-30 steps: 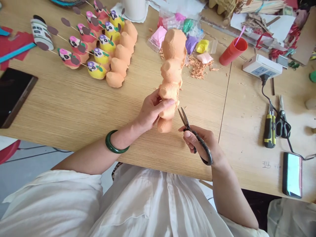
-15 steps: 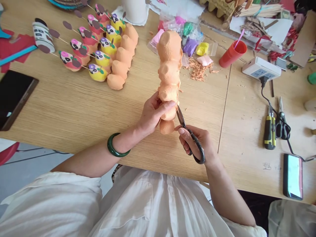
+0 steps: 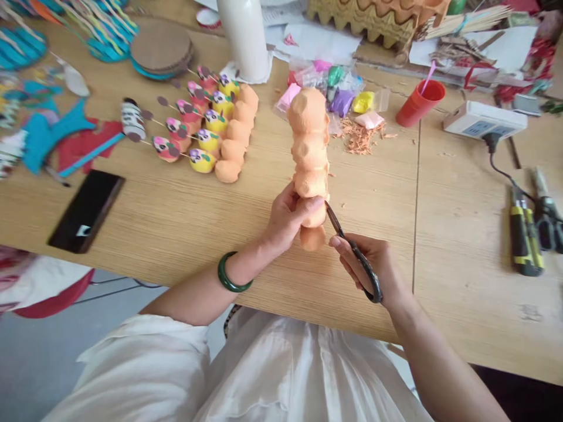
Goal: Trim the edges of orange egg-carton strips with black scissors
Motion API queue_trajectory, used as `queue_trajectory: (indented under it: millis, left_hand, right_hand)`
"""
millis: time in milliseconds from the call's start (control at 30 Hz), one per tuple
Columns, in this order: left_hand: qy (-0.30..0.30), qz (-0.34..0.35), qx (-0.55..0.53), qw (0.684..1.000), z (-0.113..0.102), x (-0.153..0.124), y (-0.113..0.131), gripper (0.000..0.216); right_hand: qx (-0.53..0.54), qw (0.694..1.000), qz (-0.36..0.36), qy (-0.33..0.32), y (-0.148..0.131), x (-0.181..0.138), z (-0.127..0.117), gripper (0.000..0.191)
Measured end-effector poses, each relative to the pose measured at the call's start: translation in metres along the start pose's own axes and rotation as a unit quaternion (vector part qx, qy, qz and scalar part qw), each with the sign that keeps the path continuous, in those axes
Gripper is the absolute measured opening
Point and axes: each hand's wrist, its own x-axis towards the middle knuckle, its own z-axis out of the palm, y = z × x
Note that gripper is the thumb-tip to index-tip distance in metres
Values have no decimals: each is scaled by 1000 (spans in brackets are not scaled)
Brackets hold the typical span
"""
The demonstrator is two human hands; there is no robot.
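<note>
My left hand (image 3: pixel 288 220) is wrapped round the lower part of a long orange strip of egg-carton cups (image 3: pixel 310 140), held upright over the wooden table (image 3: pixel 176 217). A green bangle (image 3: pixel 231 275) sits on that wrist. My right hand (image 3: pixel 373 266) grips small black scissors (image 3: pixel 354 252); their blades reach the strip's right side, just above its lowest cup. Whether the blades are closed on the carton is hidden behind my thumb.
Rows of painted and plain orange cups (image 3: pixel 220 138) lie at the back left, near a black phone (image 3: pixel 85 211). Clay packets (image 3: pixel 341 97), orange shavings (image 3: pixel 360 140), a red cup (image 3: pixel 417 102), a power strip (image 3: pixel 484 120) and hand tools (image 3: pixel 528 228) lie to the right.
The scissors have moved up from beside the strip to its right edge. The view has tilted, so more of the table's far left now shows.
</note>
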Motion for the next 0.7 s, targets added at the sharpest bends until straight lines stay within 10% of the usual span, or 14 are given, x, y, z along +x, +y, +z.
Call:
queue_trajectory:
  millis: [700]
  left_hand:
    - [-33, -153, -123, 980, -1, 7, 12, 27]
  right_hand:
    - [-221, 968, -101, 65, -8, 21, -3, 64]
